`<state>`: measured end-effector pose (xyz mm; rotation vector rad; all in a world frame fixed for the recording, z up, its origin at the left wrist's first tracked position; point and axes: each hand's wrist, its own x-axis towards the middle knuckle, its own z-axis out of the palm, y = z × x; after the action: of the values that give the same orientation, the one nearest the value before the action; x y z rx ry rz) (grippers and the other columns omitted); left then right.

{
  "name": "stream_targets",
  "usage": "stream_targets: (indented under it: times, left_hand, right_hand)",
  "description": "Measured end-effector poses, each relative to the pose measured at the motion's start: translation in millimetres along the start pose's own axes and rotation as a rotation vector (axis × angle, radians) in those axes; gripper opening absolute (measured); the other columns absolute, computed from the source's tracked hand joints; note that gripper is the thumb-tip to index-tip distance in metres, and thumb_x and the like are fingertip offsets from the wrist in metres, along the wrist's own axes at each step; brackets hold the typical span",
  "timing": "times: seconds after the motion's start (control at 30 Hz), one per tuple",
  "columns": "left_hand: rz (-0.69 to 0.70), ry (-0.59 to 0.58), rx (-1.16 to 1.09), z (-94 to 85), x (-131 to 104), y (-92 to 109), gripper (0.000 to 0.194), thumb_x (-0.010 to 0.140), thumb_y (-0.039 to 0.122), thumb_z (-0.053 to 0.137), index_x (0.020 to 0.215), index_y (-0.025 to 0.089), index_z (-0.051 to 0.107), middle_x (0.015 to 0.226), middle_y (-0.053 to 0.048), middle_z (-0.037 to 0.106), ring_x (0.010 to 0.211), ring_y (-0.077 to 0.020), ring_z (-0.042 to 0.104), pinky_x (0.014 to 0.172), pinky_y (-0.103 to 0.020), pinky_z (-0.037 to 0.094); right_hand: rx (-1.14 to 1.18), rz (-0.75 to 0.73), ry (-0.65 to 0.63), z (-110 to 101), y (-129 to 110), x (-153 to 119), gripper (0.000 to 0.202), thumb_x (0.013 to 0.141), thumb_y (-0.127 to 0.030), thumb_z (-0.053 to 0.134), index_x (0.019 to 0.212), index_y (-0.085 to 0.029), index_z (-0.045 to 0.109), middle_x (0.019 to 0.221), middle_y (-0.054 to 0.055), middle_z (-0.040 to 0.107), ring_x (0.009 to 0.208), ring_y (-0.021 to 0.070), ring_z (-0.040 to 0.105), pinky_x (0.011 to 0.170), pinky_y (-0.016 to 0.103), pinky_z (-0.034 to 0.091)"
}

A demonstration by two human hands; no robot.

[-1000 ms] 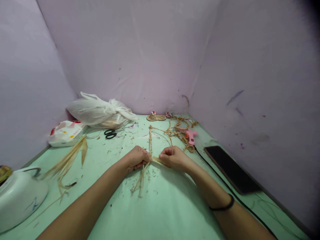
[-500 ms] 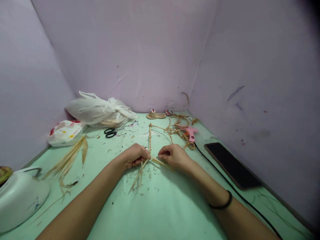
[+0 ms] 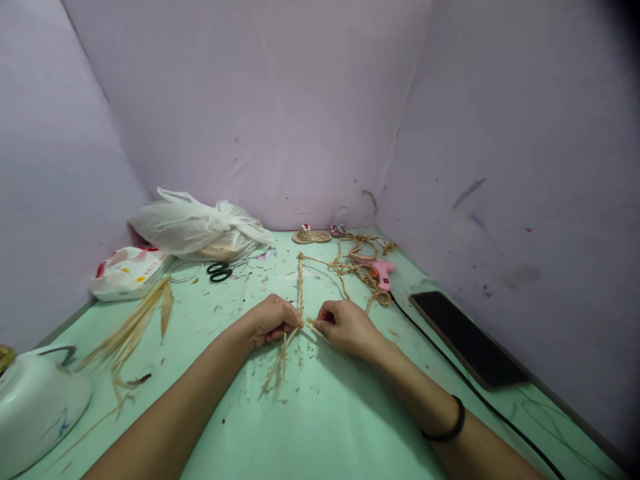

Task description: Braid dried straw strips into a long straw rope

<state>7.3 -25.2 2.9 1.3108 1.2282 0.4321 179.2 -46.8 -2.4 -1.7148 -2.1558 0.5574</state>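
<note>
Straw-tan dried fibre, plaited into a narrow, knobbly braid point(image 3: 301, 287), runs over the middle of the mint-green desk point(image 3: 310, 440) in the head view, pointing towards the far edge. Its surface is slightly bumpy, with short slanting crossings in a warm, dull tan. At the far end it meets a thin twisted tan cord point(image 3: 320, 260) in a sharp corner; that cord heads right to a loose, looping tangle of tan braided cord point(image 3: 366, 251) near the desk's far right corner. At the near end the plait gives way to flat, pale, unplaited strands point(image 3: 281, 368): one group trails towards the near edge, its tips thin and blurred, and another slants right.

The person's left hand point(image 3: 274, 321) is closed, thumb and forefinger pinching the braid's near end where the strands part. The right hand point(image 3: 347, 327) is half curled at the right-slanting strands, thumb near forefinger; whether it grips them I cannot tell.

Dried yellow-tan leaf strips point(image 3: 134, 323) lie fanned towards the left edge, and a black rectangular phone point(image 3: 467, 340) lies along the right edge.
</note>
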Motion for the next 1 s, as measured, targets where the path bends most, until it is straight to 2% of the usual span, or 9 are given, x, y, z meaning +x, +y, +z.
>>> stream_targets:
  times: [0.27,0.57,0.73,1.0]
  left_hand:
    - [0.013,0.020,0.015,0.5,2,-3,0.013,0.053,0.023,0.054,0.047,0.015,0.045,0.036,0.006,0.035,0.027,-0.0037,0.024,0.028,-0.019,0.011]
    - [0.011,0.030,0.031,1.8,1,-3,0.013,0.052,0.023,0.053,0.046,0.015,0.045,0.035,0.006,0.035,0.027,-0.0037,0.024,0.029,-0.019,0.012]
    - [0.026,0.040,0.038,0.8,3,-6,0.011,0.053,0.023,0.053,0.050,0.015,0.047,0.038,0.005,0.037,0.028,-0.0040,0.025,0.030,-0.019,0.013]
    - [-0.031,0.073,0.064,4.2,3,-5,0.013,0.053,0.025,0.054,0.049,0.015,0.046,0.037,0.005,0.036,0.028,-0.0048,0.027,0.030,-0.019,0.013]
  right_hand:
    - [0.306,0.037,-0.030,12,3,5,0.019,0.069,-0.025,0.050,0.071,-0.016,0.066,0.062,0.003,0.063,0.055,0.0116,0.052,0.046,0.020,0.031]
    - [0.362,0.010,-0.034,13,-4,2,0.016,0.067,-0.030,0.059,0.074,-0.016,0.065,0.061,0.002,0.063,0.052,0.0104,0.052,0.046,0.019,0.034]
    - [0.380,0.027,-0.004,18,-5,2,0.012,0.067,-0.024,0.055,0.070,-0.016,0.063,0.056,0.000,0.060,0.049,0.0093,0.050,0.045,0.019,0.032]
    - [0.512,0.091,-0.041,26,1,7,0.010,0.064,-0.020,0.052,0.066,-0.014,0.060,0.051,-0.001,0.054,0.045,0.0080,0.044,0.042,0.018,0.030]
